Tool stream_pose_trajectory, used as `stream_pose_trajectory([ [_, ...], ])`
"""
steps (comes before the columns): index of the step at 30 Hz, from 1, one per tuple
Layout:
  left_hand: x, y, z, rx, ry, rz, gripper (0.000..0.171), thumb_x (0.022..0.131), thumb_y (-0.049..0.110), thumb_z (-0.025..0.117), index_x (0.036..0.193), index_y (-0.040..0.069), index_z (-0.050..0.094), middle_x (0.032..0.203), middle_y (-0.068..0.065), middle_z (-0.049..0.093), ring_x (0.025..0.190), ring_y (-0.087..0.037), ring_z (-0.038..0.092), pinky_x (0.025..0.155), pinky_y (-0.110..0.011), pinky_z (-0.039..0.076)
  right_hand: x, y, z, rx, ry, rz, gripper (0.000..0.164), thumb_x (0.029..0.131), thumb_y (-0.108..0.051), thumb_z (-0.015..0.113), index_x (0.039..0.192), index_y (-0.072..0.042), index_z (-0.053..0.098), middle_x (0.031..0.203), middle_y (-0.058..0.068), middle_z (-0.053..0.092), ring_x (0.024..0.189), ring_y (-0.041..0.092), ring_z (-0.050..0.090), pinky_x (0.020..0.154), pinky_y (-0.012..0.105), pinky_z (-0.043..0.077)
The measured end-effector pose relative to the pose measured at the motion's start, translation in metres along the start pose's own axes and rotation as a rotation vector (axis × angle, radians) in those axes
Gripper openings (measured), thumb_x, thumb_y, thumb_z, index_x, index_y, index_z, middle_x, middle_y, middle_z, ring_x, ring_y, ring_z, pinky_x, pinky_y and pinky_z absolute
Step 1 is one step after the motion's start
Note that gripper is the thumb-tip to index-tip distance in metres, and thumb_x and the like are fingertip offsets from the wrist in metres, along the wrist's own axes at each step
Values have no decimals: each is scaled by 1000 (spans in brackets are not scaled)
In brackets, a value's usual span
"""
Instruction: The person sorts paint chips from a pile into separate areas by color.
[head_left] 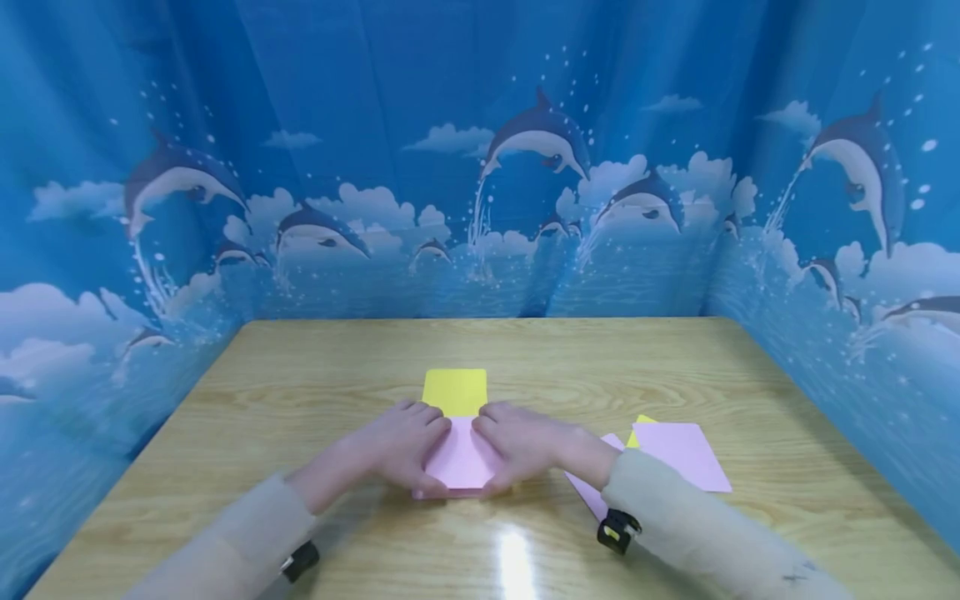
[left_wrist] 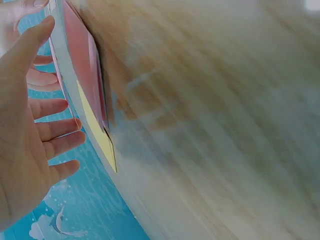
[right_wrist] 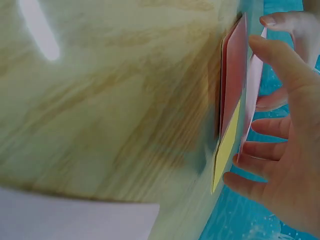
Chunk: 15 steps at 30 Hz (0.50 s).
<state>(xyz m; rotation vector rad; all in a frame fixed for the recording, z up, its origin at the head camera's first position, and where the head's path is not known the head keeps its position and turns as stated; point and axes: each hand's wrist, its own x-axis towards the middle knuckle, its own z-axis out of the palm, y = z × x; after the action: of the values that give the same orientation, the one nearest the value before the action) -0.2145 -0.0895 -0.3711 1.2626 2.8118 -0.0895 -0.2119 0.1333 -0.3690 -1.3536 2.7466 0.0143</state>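
Note:
A pink paper sheet (head_left: 462, 457) is held between both hands, slightly above the table. My left hand (head_left: 401, 446) holds its left edge, with the thumb at the near corner and the fingers along the side. On the opposite edge my right hand (head_left: 522, 443) grips in the same way. Beneath it lie a pink sheet (right_wrist: 234, 75) and a yellow sheet (head_left: 455, 392), which sticks out on the far side. Both wrist views show a gap between the held pink sheet (right_wrist: 254, 80) and these lower sheets.
To the right on the wooden table (head_left: 337, 358) lie a loose pink sheet (head_left: 684, 454), another pink sheet (head_left: 587, 493) partly under the right forearm, and a yellow corner (head_left: 642, 423) between them. A blue dolphin-print curtain (head_left: 420, 100) surrounds the table's far and side edges.

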Motion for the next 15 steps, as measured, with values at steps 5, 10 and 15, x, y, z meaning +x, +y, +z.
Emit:
stream_pose_trajectory([
  [5, -7, -2, 2, -24, -11, -12, 79, 69, 73, 57, 119, 12, 53, 115, -3, 53, 109, -21, 46, 99, -45, 33, 7, -6, 2, -12, -39, 14, 85, 72, -60, 66, 130, -1, 46, 128, 15, 47, 111, 23, 47, 95, 32, 41],
  [10, -10, -4, 6, -7, -22, 10, 77, 70, 72, 57, 118, 13, 53, 116, -4, 53, 110, -22, 46, 99, -45, 33, 14, -10, 6, -51, -48, -5, 81, 70, -60, 67, 125, -4, 50, 119, 10, 51, 99, 17, 50, 86, 27, 44],
  [15, -12, -5, 8, 46, -21, 38, 72, 70, 72, 56, 112, 13, 54, 110, -4, 54, 107, -21, 48, 96, -44, 36, 18, -13, 7, -70, -66, -7, 75, 69, -60, 68, 121, -7, 52, 110, 5, 52, 90, 12, 47, 77, 23, 43],
])
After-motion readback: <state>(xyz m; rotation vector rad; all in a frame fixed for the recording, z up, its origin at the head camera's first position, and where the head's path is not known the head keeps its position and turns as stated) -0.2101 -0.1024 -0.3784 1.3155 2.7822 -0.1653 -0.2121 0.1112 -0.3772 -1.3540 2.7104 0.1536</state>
